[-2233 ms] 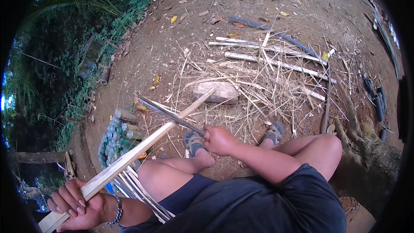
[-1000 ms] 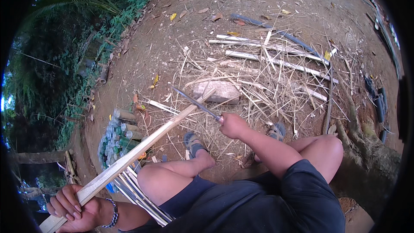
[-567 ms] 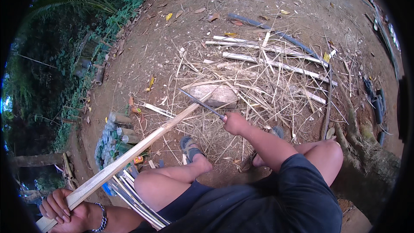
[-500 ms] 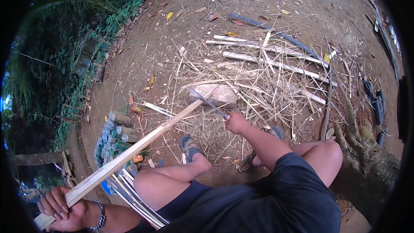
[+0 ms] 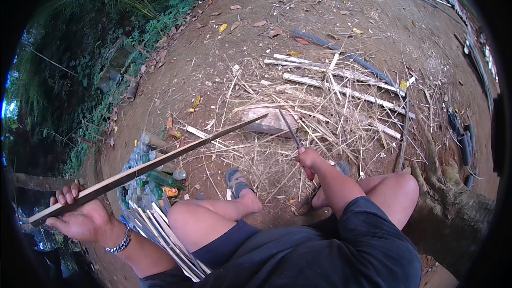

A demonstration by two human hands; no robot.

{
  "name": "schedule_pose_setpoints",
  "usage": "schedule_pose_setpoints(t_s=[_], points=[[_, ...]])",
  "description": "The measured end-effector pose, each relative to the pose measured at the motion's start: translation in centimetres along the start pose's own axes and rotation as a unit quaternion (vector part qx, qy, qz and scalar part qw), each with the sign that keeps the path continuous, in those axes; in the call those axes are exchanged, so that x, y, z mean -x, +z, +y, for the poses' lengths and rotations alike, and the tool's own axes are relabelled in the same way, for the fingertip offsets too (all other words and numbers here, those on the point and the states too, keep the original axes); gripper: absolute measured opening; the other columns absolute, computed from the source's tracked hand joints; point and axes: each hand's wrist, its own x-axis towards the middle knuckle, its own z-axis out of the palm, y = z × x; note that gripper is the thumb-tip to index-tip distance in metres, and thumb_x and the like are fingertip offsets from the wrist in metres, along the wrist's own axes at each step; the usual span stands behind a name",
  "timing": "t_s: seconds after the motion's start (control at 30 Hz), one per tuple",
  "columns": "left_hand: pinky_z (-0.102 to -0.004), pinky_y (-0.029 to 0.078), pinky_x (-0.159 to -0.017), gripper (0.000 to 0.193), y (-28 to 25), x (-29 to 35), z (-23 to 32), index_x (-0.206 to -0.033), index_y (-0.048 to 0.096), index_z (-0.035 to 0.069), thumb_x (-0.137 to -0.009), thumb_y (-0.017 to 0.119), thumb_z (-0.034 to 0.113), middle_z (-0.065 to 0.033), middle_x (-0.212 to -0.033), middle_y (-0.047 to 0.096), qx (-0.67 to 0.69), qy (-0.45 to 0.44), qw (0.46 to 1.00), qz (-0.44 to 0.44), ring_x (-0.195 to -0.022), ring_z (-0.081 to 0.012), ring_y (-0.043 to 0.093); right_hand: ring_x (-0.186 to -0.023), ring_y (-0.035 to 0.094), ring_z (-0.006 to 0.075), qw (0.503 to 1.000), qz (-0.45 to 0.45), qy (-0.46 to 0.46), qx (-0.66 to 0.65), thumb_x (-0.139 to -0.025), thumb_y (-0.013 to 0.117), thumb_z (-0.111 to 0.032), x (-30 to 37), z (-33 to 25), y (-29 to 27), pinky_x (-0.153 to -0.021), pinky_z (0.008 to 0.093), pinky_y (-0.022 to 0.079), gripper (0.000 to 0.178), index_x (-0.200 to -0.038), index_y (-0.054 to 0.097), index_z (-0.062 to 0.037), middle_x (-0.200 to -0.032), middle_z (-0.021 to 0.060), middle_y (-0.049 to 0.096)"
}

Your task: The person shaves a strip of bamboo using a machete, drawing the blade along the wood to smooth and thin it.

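Observation:
My left hand [image 5: 84,217] is closed around the rear end of a long split wooden strip [image 5: 160,161], palm turned up and fingertips over its upper edge. The strip slants up to the right, a dark face and a pale edge showing, its tapered tip over a short wooden block [image 5: 273,124] on the ground. In my right hand [image 5: 310,159] is a knife [image 5: 289,127] with a slim blade and a reddish handle. Its blade points up and away, in front of the block and apart from the strip's tip.
Fine shavings [image 5: 256,154] surround the block. Pale split strips [image 5: 346,89] and a grey pipe [image 5: 346,55] lie beyond it. Glass bottles [image 5: 141,173] are heaped left of my leg, near a bundle of thin strips [image 5: 165,234]. A tree trunk [image 5: 453,197] stands at right.
The strip has turned from its pale face to a darker one, and its rear end has risen with my left hand. My right hand has moved the knife right, away from the strip.

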Motion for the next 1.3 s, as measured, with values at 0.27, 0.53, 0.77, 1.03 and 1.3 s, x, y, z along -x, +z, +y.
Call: schedule_pose_setpoints(t_s=[0.27,0.53,0.77,1.03,1.3], points=[[-0.0371,0.039,-0.084,0.043,2.1,0.2,0.9,-0.100,0.049,0.008,-0.092,0.056,0.050,-0.0054,-0.092,0.045,0.051,-0.032,0.995,-0.078,-0.088,-0.0202,0.045,-0.073,0.064,0.0346,0.994,0.041,-0.090,-0.051,-0.080,0.066,-0.024,8.1,-6.0,-1.0,-0.072,0.0422,0.050,0.028,-0.091,0.061,0.0012,-0.078,0.0179,0.066],[-0.0224,0.029,-0.048,0.045,6.4,4.3,1.2,-0.091,0.046,0.010,-0.094,0.050,0.055,0.0019,-0.063,0.034,0.022,0.030,0.999,-0.014,-0.051,-0.0078,0.032,-0.077,0.063,0.0420,0.931,-0.019,-0.363,0.029,-0.080,0.059,-0.017,24.0,-19.2,1.8,-0.071,0.0488,0.050,0.022,-0.095,0.056,-0.0023,-0.079,0.0224,0.063],[-0.0218,0.026,-0.044,0.045,8.2,8.4,2.9,-0.085,0.043,0.012,-0.097,0.042,0.056,0.0025,-0.059,0.031,-0.035,0.063,0.997,0.033,-0.046,-0.0070,0.028,-0.073,0.063,0.0422,0.877,-0.013,-0.479,0.035,-0.079,0.059,-0.014,28.9,-19.8,4.3,-0.068,0.0508,0.050,0.024,-0.100,0.055,-0.0027,-0.076,0.0240,0.063],[-0.0216,0.023,-0.044,0.046,8.7,9.9,3.0,-0.086,0.043,0.012,-0.098,0.040,0.056,0.0024,-0.060,0.030,-0.048,0.085,0.993,0.063,-0.046,-0.0068,0.025,-0.076,0.063,0.0433,0.862,-0.038,-0.501,0.070,-0.078,0.060,-0.015,30.1,-19.4,3.3,-0.071,0.0502,0.051,0.028,-0.103,0.057,-0.0024,-0.078,0.0253,0.063],[-0.0207,0.024,-0.044,0.043,7.8,8.9,3.0,-0.087,0.043,0.012,-0.098,0.043,0.053,0.0029,-0.060,0.030,-0.043,0.089,0.994,0.055,-0.047,-0.0064,0.026,-0.080,0.065,0.0387,0.925,-0.042,-0.366,0.095,-0.081,0.062,-0.015,24.7,-18.5,2.4,-0.076,0.0478,0.052,0.028,-0.104,0.057,-0.0008,-0.086,0.0219,0.066]])
